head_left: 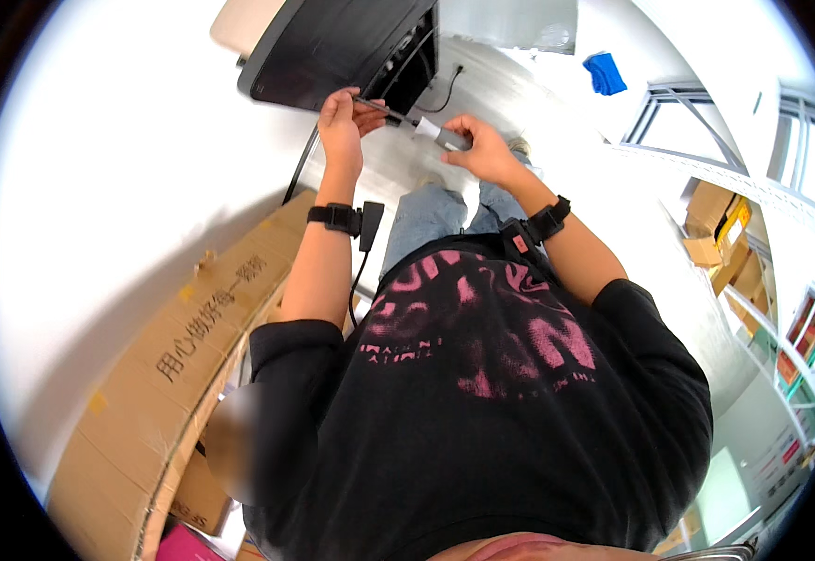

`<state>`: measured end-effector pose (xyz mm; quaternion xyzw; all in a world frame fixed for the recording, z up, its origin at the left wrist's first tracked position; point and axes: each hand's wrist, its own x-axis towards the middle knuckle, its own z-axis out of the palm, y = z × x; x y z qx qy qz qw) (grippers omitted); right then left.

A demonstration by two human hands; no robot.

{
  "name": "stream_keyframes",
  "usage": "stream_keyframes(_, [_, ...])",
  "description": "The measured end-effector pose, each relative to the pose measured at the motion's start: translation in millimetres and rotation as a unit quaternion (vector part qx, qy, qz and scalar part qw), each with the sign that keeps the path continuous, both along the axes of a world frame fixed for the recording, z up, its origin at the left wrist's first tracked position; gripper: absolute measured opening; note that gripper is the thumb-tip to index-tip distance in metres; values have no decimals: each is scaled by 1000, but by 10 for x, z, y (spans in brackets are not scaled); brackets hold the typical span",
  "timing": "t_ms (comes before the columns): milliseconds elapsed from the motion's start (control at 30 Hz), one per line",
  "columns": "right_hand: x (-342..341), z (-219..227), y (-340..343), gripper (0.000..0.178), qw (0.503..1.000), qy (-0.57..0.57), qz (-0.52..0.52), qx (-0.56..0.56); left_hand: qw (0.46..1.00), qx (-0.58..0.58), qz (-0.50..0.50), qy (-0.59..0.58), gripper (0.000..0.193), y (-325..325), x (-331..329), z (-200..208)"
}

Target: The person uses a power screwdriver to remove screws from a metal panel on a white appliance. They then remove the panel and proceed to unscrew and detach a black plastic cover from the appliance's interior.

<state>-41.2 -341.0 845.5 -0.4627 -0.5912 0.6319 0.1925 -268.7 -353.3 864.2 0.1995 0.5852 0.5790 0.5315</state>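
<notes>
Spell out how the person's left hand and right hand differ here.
The left hand is at the far end of the tool's thin shaft, its grip unclear; the right hand holds the thick grey handle. In the picture, the left hand overlaps the black casing, while the right hand stands clear of it. Both are bare, with a black strap at each wrist.

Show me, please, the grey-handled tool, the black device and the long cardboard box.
Grey-handled tool (447, 139): head view, on its handle.
Black device (328, 51): head view, on its dark panel.
Long cardboard box (141, 407): head view, on its brown face.
</notes>
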Motion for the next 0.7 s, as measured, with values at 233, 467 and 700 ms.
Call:
stream_keyframes(233, [1036, 210, 254, 39, 992, 10, -122, -19, 994, 27, -98, -24, 17, 826, 1013, 56])
stream_keyframes(467, [2223, 287, 478, 36, 965, 58, -253, -43, 982, 33, -179, 52, 16, 1855, 2276, 287])
stream_keyframes(700, [3150, 54, 1180, 37, 956, 84, -272, -69, 877, 204, -104, 423, 14, 3157, 3232, 424])
